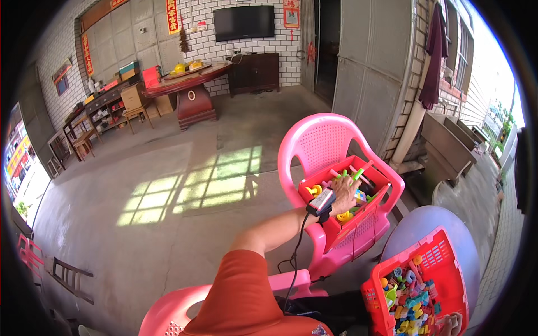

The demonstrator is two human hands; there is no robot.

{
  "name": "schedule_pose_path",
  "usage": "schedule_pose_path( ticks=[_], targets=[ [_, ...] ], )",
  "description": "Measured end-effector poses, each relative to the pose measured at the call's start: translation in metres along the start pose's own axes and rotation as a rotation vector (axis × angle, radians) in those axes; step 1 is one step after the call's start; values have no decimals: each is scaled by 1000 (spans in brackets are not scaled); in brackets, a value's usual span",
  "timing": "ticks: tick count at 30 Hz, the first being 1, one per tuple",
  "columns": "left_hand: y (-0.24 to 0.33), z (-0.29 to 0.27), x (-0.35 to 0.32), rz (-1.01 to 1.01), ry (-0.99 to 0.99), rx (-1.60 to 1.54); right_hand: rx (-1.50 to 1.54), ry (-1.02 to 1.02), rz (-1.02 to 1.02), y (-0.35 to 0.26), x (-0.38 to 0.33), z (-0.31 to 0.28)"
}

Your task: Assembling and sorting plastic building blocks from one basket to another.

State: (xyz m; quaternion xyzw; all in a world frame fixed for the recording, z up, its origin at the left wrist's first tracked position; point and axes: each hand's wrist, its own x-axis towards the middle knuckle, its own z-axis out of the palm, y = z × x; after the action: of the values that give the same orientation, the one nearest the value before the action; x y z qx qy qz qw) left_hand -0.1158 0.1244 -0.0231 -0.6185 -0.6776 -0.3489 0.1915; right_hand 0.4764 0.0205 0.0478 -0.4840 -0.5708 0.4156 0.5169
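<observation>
My left hand (346, 194), with a small black and white device strapped to its wrist, reaches into a red basket (327, 225) that sits on the seat of a pink plastic chair (317, 140). Its fingers curl down among coloured toy pieces, next to a green and pink stick (359, 173) and a yellow piece (314, 190); whether they grip one is unclear. A second red basket (374, 305) full of small colourful toy pieces rests on a round grey table (421, 223) at the lower right. A sliver of my right hand (453, 324) shows at that basket's near rim.
Another pink chair (168, 319) stands right below me. A black cable (295, 252) hangs from the wrist device. Bare concrete floor with a sunlit patch (190, 187) stretches left. A round wooden table (190, 84), cabinets and a wall screen stand at the back.
</observation>
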Motion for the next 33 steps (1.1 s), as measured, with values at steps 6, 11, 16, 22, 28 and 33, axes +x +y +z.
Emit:
schedule_pose_path(
  ticks=[6,11,16,22,28,33],
  targets=[
    [47,-10,-60,573,-628,-208,25,116,-202,-6,-1,15],
    [41,-11,-77,793,-822,0,-98,-13,23,-82,-38,48],
    [24,-3,-91,903,-683,205,-160,-85,85,-89,-73,68],
    [37,-10,-73,633,-314,301,-700,-206,-105,-80,-99,71],
    [18,-19,-70,383,-480,109,-829,-315,-104,-74,-117,71],
    [21,-15,-69,370,-463,101,-1011,-274,-199,-60,-125,80]
  ],
)
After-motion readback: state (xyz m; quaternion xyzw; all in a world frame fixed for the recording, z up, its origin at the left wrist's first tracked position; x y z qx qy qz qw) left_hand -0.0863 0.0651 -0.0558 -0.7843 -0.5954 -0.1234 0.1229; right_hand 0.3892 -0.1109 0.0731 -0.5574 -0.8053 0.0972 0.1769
